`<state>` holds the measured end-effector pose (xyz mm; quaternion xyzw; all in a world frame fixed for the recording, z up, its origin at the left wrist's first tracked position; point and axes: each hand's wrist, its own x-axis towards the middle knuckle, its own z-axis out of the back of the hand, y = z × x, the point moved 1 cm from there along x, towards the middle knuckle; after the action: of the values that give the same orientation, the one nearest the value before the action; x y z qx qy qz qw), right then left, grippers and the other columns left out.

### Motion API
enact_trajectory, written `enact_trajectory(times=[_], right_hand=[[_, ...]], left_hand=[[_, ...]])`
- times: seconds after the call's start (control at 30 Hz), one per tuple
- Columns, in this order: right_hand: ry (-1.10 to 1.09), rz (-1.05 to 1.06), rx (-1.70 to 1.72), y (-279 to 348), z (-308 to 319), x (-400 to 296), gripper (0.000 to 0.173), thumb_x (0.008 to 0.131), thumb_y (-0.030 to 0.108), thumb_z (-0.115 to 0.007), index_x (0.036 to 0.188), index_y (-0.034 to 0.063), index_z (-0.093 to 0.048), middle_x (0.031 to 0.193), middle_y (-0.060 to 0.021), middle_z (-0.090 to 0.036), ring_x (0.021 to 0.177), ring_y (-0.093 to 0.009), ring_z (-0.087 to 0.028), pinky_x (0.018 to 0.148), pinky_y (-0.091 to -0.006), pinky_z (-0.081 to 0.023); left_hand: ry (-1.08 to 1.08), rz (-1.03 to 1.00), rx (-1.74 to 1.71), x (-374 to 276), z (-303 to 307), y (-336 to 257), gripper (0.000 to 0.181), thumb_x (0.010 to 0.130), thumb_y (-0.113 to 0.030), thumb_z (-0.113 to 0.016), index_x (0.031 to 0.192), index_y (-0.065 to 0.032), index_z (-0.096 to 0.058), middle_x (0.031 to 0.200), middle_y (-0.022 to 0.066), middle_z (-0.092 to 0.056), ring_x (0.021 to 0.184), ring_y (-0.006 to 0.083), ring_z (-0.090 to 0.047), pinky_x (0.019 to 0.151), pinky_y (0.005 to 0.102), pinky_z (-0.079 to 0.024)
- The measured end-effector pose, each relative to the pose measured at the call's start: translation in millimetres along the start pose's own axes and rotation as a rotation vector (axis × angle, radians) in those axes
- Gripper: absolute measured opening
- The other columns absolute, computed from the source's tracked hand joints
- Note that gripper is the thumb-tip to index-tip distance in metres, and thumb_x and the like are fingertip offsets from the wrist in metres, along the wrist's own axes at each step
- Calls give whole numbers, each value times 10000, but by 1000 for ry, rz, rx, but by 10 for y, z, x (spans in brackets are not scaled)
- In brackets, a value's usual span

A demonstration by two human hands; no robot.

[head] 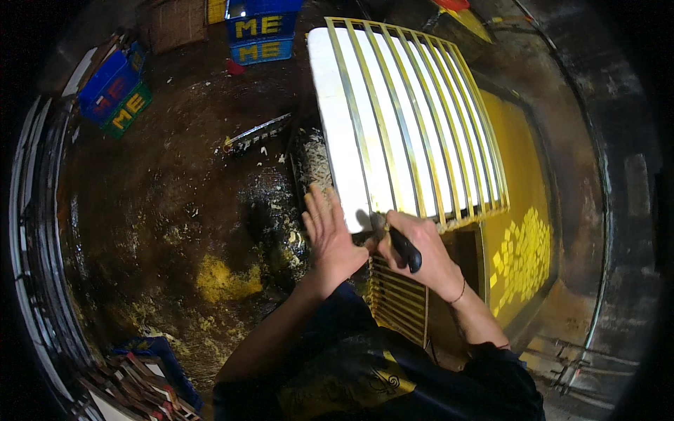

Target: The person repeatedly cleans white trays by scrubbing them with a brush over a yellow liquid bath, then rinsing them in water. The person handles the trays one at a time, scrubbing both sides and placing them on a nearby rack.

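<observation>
A large white slab (339,121) lies under a slatted yellow frame (405,134) in front of me. My right hand (421,252) is closed around the black handle of a knife (404,247); its blade points to the slab's near edge, beside one of the slats. The blade's tip is hard to make out. My left hand (331,237) lies flat with fingers spread against the slab's near left corner, and its thumb reaches towards the knife. Below the hands, a second slatted rack (403,300) is partly hidden by my arm and shirt.
To the right, a yellow vat (513,152) holds many small yellow cubes (524,258). Blue crates (263,31) are stacked at the top, with blue and green crates (126,110) at upper left. Wooden pieces fill a blue crate (166,363) at lower left. The dark floor bears scraps.
</observation>
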<state>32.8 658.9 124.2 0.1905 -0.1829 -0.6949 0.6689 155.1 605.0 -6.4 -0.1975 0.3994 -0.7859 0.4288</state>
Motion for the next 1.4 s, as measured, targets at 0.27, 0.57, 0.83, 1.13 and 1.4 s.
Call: enact_trajectory(times=[0.27, 0.57, 0.83, 1.13, 1.4], right_hand=[[-80, -301, 342, -408, -819, -983, 225, 763, 91, -689, 917, -32, -581, 655, -174, -568, 569, -283, -560, 586, -360, -468], [-800, -907, 581, -789, -2032, -1064, 225, 808, 176, -696, 877, 2, -571, 724, -121, -621, 665, -170, -586, 662, -342, -495], [-781, -983, 435, -892, -2920, -854, 320, 747, 176, -791, 946, -31, -648, 844, -166, -696, 783, -309, -674, 719, -409, -536], [-1600, -1205, 1206, -484, -1175, -253, 359, 1014, 248, -518, 1209, -51, -549, 1225, -124, -618, 1114, -172, -553, 971, -319, -442], [-1651, -1298, 740, -301, -1550, -462, 295, 993, 225, -573, 1155, -16, -622, 983, -29, -634, 872, -94, -531, 761, -250, -456]], left_hand=[[-19, -262, 53, 204, 385, 333, 1087, 734, -258, -754, 1511, 58, -63, 1559, 353, 12, 1439, 547, -41, 1121, 662, -139], [29, -711, 375, 1129, 89, -23, 725, 842, -375, -723, 1371, 25, -430, 1434, 284, -362, 1310, 472, -383, 1083, 639, -263], [18, -843, 346, 2736, 239, -320, 561, 851, -285, -723, 1256, 43, -517, 1311, 262, -483, 1276, 397, -414, 1106, 513, -295], [210, -495, 426, 5853, 352, 25, 704, 924, -549, -567, 1334, 22, -526, 1312, 221, -537, 1249, 300, -486, 1045, 443, -357], [736, -257, -24, 5395, 1155, -728, 299, 993, -339, -558, 1092, -63, -615, 934, 12, -603, 764, 91, -532, 708, 231, -458]])
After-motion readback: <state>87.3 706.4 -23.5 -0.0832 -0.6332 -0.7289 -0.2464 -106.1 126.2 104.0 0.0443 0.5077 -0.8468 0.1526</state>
